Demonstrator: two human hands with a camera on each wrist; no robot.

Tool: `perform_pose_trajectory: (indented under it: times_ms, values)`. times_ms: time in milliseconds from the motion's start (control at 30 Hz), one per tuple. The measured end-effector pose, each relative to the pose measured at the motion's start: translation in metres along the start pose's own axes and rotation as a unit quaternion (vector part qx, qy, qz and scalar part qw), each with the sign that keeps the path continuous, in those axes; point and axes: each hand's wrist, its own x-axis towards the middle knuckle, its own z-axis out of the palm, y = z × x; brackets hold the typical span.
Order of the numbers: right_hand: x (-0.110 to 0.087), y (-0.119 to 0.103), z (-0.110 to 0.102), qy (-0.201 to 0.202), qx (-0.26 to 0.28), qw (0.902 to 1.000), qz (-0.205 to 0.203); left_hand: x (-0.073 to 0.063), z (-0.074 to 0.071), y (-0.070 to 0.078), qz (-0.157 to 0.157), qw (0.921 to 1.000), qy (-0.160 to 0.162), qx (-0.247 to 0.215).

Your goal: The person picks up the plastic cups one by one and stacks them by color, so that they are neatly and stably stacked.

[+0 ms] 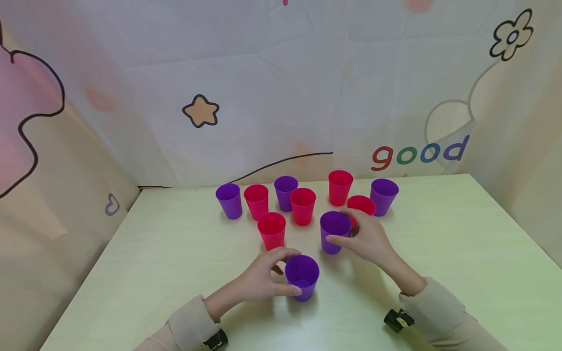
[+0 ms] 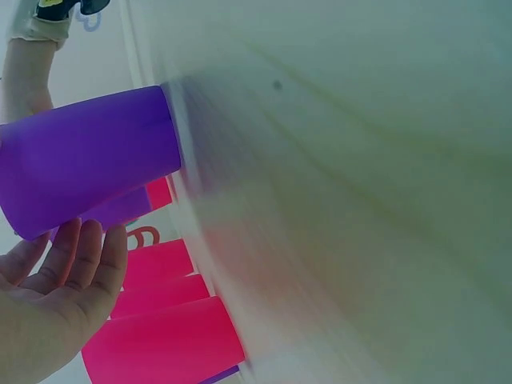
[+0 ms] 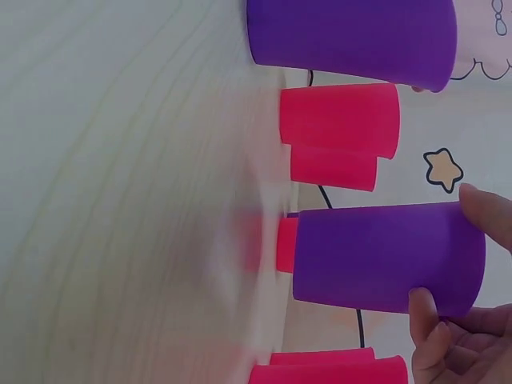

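My left hand (image 1: 263, 278) holds the nearest purple cup (image 1: 303, 278) from its left side, thumb at the front and a finger at the back rim. That cup stands upright, its mouth up. Beyond it and to the right, my right hand (image 1: 369, 239) grips another purple cup (image 1: 334, 233) near its rim, between thumb and fingers. In the right wrist view this purple cup (image 3: 388, 256) has fingertips against its rim end. Just behind the right hand a red cup (image 1: 361, 204) is partly hidden. A red cup (image 1: 271, 231) stands beyond the left hand.
Toward the back of the pale table (image 1: 153, 273) stand red cups (image 1: 256, 202), (image 1: 303, 207), (image 1: 340, 187) and purple cups (image 1: 229, 201), (image 1: 286, 193), (image 1: 384, 196), mouths up. A printed cloth (image 1: 281, 97) hangs behind the table.
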Motion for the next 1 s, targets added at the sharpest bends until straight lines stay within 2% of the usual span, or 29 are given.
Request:
perform_pose_trajectory:
  times_ms: [233, 667, 1000]
  values:
    - [-0.006, 0.002, -0.006, -0.012, -0.007, 0.9999, 0.003, 0.000, 0.000, 0.000, 0.006, 1.0000, 0.003, 0.000]
    - [-0.016, 0.014, -0.009, -0.036, -0.012, 0.9993, 0.001, 0.000, 0.000, -0.001, -0.003, 1.0000, 0.004, 0.000]
    - [-0.024, -0.006, -0.029, -0.033, -0.002, 0.9992, -0.021, 0.000, 0.001, -0.001, -0.002, 1.0000, 0.005, 0.000]
